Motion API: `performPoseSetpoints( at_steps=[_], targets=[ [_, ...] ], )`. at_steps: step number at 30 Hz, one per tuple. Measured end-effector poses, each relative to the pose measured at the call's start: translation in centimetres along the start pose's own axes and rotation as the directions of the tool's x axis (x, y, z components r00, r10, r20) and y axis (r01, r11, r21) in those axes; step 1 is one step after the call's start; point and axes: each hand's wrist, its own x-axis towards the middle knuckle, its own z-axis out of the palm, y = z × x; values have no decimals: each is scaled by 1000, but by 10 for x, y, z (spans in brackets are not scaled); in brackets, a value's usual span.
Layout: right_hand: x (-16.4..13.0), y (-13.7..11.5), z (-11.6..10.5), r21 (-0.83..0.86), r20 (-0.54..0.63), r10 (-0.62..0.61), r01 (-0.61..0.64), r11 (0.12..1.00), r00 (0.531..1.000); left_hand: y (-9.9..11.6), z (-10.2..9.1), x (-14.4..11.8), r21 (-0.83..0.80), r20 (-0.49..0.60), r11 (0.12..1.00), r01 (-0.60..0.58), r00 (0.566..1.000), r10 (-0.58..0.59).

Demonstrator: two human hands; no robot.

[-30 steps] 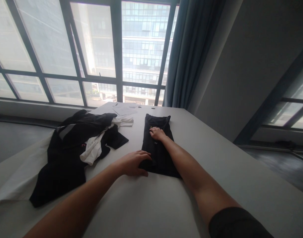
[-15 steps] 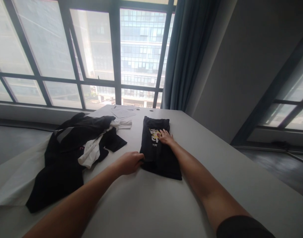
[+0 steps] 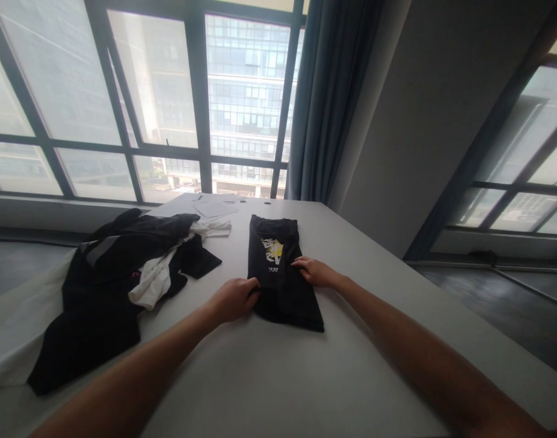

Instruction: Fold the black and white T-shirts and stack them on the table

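Observation:
A black T-shirt [image 3: 283, 298] with a white and yellow print lies folded into a long narrow shape on the white table. At its left edge, near the lower half, my left hand [image 3: 236, 298] is closed on the fabric, fingertips partly hidden by the cloth. My right hand [image 3: 314, 271] grips the right edge a little higher up, thumb and fingers pinching the fabric beside the print. The shirt's near end flares slightly towards the lower right.
On the left lies a loose heap of black and white clothes [image 3: 91, 316]. Paper sheets [image 3: 212, 208] rest at the far end of the white table [image 3: 360, 255], near two dark round holes. Beyond stand windows and a blue-grey curtain [image 3: 324, 109].
My right hand has slid from lying over the print to the shirt's right edge and now pinches it. My left hand keeps its hold. The view has turned slightly right.

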Motion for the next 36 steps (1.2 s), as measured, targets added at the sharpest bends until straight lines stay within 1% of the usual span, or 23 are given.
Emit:
performPoseSetpoints(
  at_steps=[2,5,7,9,10,12,13,15,16,18,20,21,23,24,25,27,29,30,33,35,36],
  targets=[
    [-26,-12,-15,89,83,-80,73,993,993,7,3,1,-84,-20,994,66,997,-68],
    [-58,-31,-38,222,244,-138,83,971,960,13,6,4,-280,-58,945,170,979,-194],
    [-75,-39,-49,290,337,-169,68,955,926,12,8,7,-426,-76,875,231,954,-289],
    [-88,-46,-52,316,383,-189,64,947,904,8,11,11,-572,-56,766,294,917,-394],
    [-92,-49,-51,305,382,-182,63,950,906,5,11,12,-640,-35,699,319,897,-441],
    [-95,-55,-44,238,339,-145,65,969,929,2,12,14,-752,5,571,329,869,-494],
    [-94,-58,-39,200,302,-135,76,977,944,1,12,15,-790,12,527,315,866,-499],
    [-89,-62,-28,131,201,-153,128,983,968,0,10,14,-830,11,484,276,876,-482],
    [-86,-63,-23,103,141,-178,164,981,974,-1,8,13,-834,9,486,259,889,-458],
    [-79,-63,-14,55,27,-232,231,971,972,-4,3,9,-814,16,533,230,927,-376],
    [-74,-60,-8,26,-55,-267,268,963,962,-10,-4,3,-764,85,613,204,972,-217],
    [-72,-58,-6,23,-77,-273,276,961,959,-14,-7,1,-723,132,666,182,983,-126],
    [-70,-54,-4,11,-104,-266,268,963,958,-20,-13,-4,-616,204,782,100,978,35],
    [-69,-53,-3,-4,-115,-257,259,966,959,-23,-14,-5,-556,218,830,39,971,100],
    [-69,-52,-2,-23,-128,-251,250,968,960,-25,-14,-5,-495,212,868,-28,965,153],
    [-67,-51,0,-60,-162,-250,244,968,955,-25,-11,-4,-396,157,907,-144,962,222],
    [-66,-51,3,-70,-199,-267,258,964,943,-23,-6,-2,-329,84,922,-206,966,246],
    [-65,-52,4,-57,-215,-277,272,961,936,-22,-3,-1,-307,44,928,-209,971,233],
    [-64,-53,7,79,-283,-284,317,945,916,-19,3,1,-334,-53,933,-132,991,121],
    [-63,-54,7,202,-365,-242,331,922,899,-19,3,2,-413,-120,908,-72,993,24],
    [-62,-56,7,254,-408,-203,324,911,890,-19,2,3,-458,-149,888,-53,989,-18]
  ],
)
